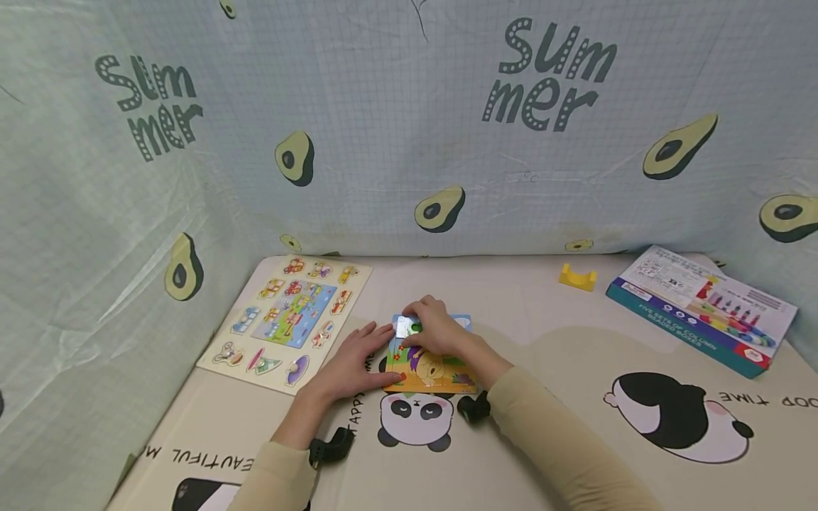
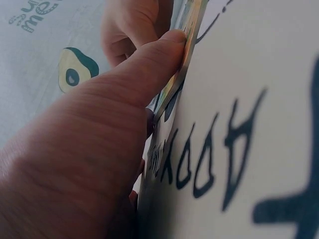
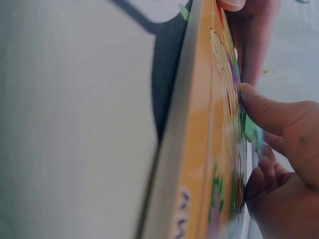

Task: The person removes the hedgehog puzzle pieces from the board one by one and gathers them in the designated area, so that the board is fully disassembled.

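A small jigsaw puzzle board (image 1: 456,380), orange with a cartoon picture and a blue upper edge, lies on the tabletop in the middle of the head view. My left hand (image 1: 348,365) steadies it, its straight thumb lying on the lower left corner and the fingers stretched along the left side. Over the board's upper part, my right hand (image 1: 437,328) pinches a small green puzzle piece (image 3: 250,128) between thumb and fingers, low against the surface. Next to that piece shows a shiny silvery patch (image 1: 402,326). The right hand hides much of the upper picture.
A cream peg puzzle (image 1: 255,348) with vehicle pieces lies to the left. Far right rests a teal and white toy box (image 1: 686,337), with a yellow notched block (image 1: 578,277) beside it. Fabric walls (image 1: 383,106) enclose the back and sides. A printed cloth (image 1: 543,440) covers the table.
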The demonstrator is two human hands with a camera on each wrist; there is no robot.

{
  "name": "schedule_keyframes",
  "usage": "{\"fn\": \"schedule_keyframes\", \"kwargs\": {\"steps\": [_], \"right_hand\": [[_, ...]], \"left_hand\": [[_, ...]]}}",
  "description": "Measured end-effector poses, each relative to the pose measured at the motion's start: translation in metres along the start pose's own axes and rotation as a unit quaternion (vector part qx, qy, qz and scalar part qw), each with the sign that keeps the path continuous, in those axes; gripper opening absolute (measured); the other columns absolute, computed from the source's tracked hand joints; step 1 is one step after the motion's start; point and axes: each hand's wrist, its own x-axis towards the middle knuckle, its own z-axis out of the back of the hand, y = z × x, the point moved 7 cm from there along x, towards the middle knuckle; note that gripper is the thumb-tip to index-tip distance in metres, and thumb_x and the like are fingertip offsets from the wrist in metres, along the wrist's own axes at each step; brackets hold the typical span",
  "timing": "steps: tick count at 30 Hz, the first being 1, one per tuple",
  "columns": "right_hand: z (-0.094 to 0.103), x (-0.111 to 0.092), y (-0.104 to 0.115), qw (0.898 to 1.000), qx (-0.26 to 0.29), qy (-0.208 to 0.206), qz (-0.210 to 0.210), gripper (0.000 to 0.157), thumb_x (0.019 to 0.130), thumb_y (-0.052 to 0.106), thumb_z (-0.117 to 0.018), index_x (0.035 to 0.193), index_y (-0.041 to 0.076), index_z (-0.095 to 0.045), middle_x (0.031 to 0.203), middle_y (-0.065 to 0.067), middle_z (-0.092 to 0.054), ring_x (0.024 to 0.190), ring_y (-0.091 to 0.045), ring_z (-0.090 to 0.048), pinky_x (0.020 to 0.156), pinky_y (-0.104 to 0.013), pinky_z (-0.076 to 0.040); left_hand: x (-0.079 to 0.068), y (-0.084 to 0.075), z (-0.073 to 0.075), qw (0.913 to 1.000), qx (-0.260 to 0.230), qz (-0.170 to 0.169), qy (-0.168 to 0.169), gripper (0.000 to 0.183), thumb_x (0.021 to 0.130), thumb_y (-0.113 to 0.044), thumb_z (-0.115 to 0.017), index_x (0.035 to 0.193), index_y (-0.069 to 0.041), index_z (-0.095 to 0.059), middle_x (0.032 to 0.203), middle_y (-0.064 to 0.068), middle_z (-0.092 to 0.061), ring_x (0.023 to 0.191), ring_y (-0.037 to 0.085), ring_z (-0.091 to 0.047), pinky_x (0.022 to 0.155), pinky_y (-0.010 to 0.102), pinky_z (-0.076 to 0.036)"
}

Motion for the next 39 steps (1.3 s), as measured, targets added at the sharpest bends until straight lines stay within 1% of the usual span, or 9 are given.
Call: {"fn": "schedule_keyframes", "kwargs": {"steps": [4,7,9,11,13,17,23,31,39], "right_hand": [[0.001,0.001,0.001,1.0,0.012,-0.005,0.011,0.044,0.091,0.02,-0.078,0.13,0.013,-0.059,0.13,-0.01,-0.049,0.12,-0.028,-0.043,0.104,-0.041,-0.047],[0.003,0.0,0.002,0.999,0.032,-0.007,0.023,0.039,0.094,0.016,-0.075,0.129,0.013,-0.059,0.127,-0.009,-0.054,0.115,-0.025,-0.05,0.104,-0.04,-0.047],[0.005,0.0,0.002,0.999,0.043,-0.009,0.031,0.034,0.096,0.015,-0.072,0.128,0.013,-0.059,0.124,-0.009,-0.058,0.107,-0.023,-0.055,0.1,-0.038,-0.05],[0.007,-0.001,0.002,0.998,0.053,-0.011,0.034,0.03,0.098,0.014,-0.069,0.127,0.014,-0.06,0.118,-0.007,-0.061,0.099,-0.021,-0.058,0.093,-0.035,-0.053],[0.009,-0.001,0.002,0.998,0.06,-0.013,0.032,0.027,0.099,0.015,-0.068,0.125,0.015,-0.061,0.111,-0.006,-0.062,0.093,-0.02,-0.058,0.084,-0.032,-0.054],[0.012,-0.001,0.002,0.997,0.073,-0.013,0.035,0.023,0.099,0.015,-0.068,0.121,0.017,-0.062,0.1,-0.003,-0.061,0.087,-0.02,-0.057,0.077,-0.028,-0.052],[0.013,0.001,0.001,0.995,0.089,-0.013,0.045,0.018,0.1,0.014,-0.066,0.118,0.017,-0.063,0.101,-0.002,-0.062,0.087,-0.019,-0.057,0.077,-0.03,-0.051],[0.023,-0.001,-0.002,0.993,0.113,-0.024,0.037,0.018,0.1,0.014,-0.065,0.118,0.017,-0.063,0.101,-0.003,-0.062,0.088,-0.02,-0.058,0.079,-0.03,-0.052],[0.04,-0.007,-0.012,0.995,0.093,-0.028,0.039,0.018,0.099,0.013,-0.067,0.117,0.015,-0.064,0.102,-0.003,-0.063,0.09,-0.021,-0.058,0.083,-0.031,-0.053]], "left_hand": [[0.0,0.001,0.0,1.0,0.001,-0.002,-0.002,0.085,0.085,-0.053,-0.076,0.154,-0.013,-0.045,0.158,0.003,-0.04,0.152,0.034,-0.017,0.12,0.056,-0.014],[0.0,0.001,0.0,1.0,0.001,-0.004,-0.001,0.085,0.085,-0.053,-0.076,0.153,-0.012,-0.046,0.159,0.003,-0.04,0.152,0.033,-0.017,0.12,0.055,-0.013],[0.001,0.001,0.0,1.0,0.002,-0.006,-0.002,0.085,0.085,-0.052,-0.076,0.153,-0.012,-0.046,0.159,0.003,-0.04,0.151,0.033,-0.017,0.121,0.055,-0.013],[0.001,0.001,0.0,1.0,0.002,-0.006,-0.001,0.085,0.085,-0.052,-0.076,0.154,-0.012,-0.045,0.159,0.003,-0.04,0.151,0.034,-0.018,0.12,0.055,-0.013],[0.001,0.0,0.0,1.0,0.002,-0.005,0.0,0.085,0.085,-0.052,-0.076,0.154,-0.012,-0.045,0.159,0.003,-0.04,0.151,0.034,-0.018,0.12,0.056,-0.014],[0.0,0.0,0.001,1.0,-0.001,-0.006,-0.001,0.084,0.085,-0.052,-0.076,0.153,-0.012,-0.046,0.158,0.004,-0.041,0.151,0.034,-0.018,0.12,0.056,-0.014],[0.0,-0.001,0.0,1.0,-0.001,-0.009,-0.002,0.084,0.085,-0.052,-0.076,0.153,-0.012,-0.046,0.158,0.004,-0.041,0.151,0.035,-0.018,0.12,0.056,-0.013],[0.0,0.001,-0.001,1.0,0.001,-0.005,-0.002,0.085,0.086,-0.054,-0.075,0.154,-0.013,-0.045,0.158,0.003,-0.041,0.151,0.033,-0.018,0.121,0.055,-0.012],[0.0,0.003,-0.001,1.0,0.004,0.008,0.001,0.086,0.085,-0.056,-0.075,0.154,-0.014,-0.044,0.159,0.002,-0.039,0.152,0.032,-0.017,0.12,0.055,-0.014]]}}
